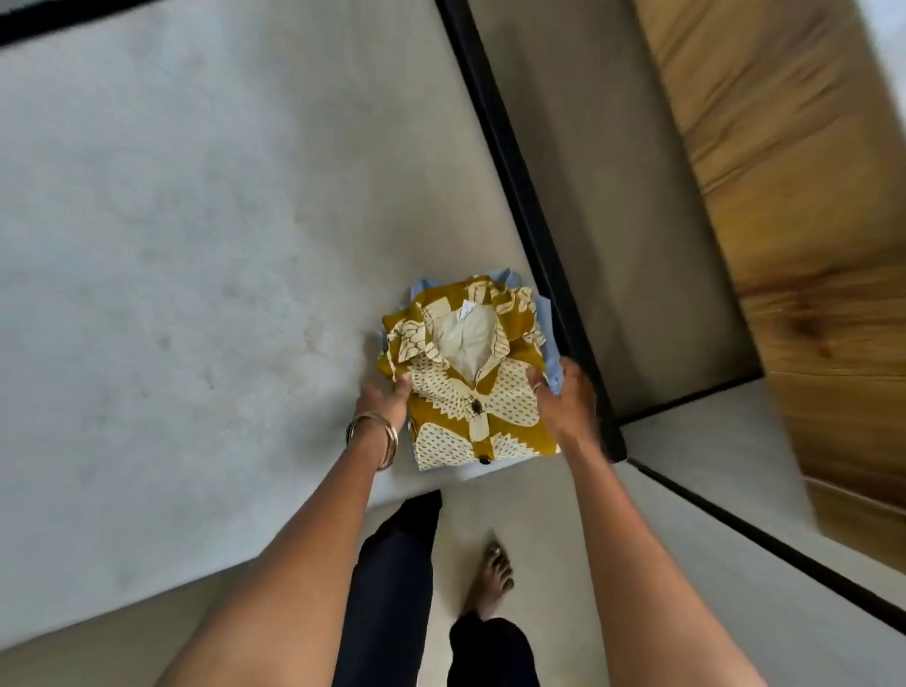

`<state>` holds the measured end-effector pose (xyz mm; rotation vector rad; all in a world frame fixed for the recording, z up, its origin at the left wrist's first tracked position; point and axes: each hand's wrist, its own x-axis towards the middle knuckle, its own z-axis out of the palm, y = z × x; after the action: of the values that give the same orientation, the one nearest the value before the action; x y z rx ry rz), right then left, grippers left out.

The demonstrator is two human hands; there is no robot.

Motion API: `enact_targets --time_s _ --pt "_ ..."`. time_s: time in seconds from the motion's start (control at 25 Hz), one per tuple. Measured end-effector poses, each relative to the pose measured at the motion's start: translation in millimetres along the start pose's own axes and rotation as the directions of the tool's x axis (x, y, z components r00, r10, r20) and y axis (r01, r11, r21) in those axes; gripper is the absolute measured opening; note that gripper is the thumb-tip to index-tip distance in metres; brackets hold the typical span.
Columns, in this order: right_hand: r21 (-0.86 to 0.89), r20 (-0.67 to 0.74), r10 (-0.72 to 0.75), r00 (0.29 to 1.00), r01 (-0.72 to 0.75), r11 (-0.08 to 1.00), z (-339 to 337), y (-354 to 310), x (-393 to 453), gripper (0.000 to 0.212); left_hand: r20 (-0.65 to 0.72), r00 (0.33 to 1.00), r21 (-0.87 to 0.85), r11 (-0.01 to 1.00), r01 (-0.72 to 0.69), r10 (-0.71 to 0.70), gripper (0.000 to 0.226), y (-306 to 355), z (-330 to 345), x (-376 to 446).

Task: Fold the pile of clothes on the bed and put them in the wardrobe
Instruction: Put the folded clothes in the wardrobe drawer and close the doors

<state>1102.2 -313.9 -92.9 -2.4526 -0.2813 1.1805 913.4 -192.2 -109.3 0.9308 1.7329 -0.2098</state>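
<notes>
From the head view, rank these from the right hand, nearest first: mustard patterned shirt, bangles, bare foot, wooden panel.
1. Mustard patterned shirt: gripped by the right hand.
2. Bangles: on the left wrist, across the shirt.
3. Bare foot: on the floor below.
4. Wooden panel: far upper right.

Both hands (387,397) (567,398) gripping folded yellow shirt (470,390) on shelf (188,231)

Mustard-and-cream printed shirt (470,385) with dark buttons, over pale blue cloth (551,336). Grey-white surface (188,231) edged black. Brown wood-grain panel (784,200) far right. Dark trousers (390,598) near.
</notes>
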Motion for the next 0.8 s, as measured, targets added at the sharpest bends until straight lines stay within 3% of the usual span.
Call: enact_targets --time_s 0.12,0.24,0.32,0.44,0.56,0.68,0.8 --pt "-0.030 -0.055 0.090 0.994 -0.091 0.995 25.9 3.5 38.1 0.074 -0.042 0.999 -0.152 0.988 0.003 -0.010 0.070 -6.3 22.8 34.1" --pt "-0.129 -0.094 0.125 0.988 -0.136 0.982 43.1 9.3 59.9 0.073 -0.117 0.993 -0.262 0.965 -0.003 -0.029 0.081 -22.1 37.3 50.1" --pt "-0.113 -0.117 0.110 0.987 -0.123 0.986 47.4 14.4 62.3 0.070 -0.070 0.997 -0.320 0.947 0.015 -0.039 0.079 -25.8 42.3 52.0" --pt "0.001 -0.059 0.126 0.990 -0.126 0.992 42.7 12.9 55.6 0.067 0.118 0.990 -0.389 0.913 0.120 -0.080 0.071 -21.1 41.8 52.1" --pt "0.095 0.008 0.086 0.996 -0.086 0.992 27.9 4.0 40.2 0.061 0.189 0.980 -0.378 0.915 0.138 -0.069 0.070 -6.2 33.6 40.1" --pt "0.107 -0.036 0.004 0.999 0.000 0.994 9.8 1.1 3.6 0.052 0.135 0.991 -0.270 0.962 0.042 -0.005 0.080 11.2 21.4 7.9" --pt "0.245 -0.104 0.012 0.995 0.014 0.969 -3.9 17.2 -45.2 0.049 0.103 0.992 -0.169 0.984 -0.057 0.075 0.078 16.2 12.3 -34.0"
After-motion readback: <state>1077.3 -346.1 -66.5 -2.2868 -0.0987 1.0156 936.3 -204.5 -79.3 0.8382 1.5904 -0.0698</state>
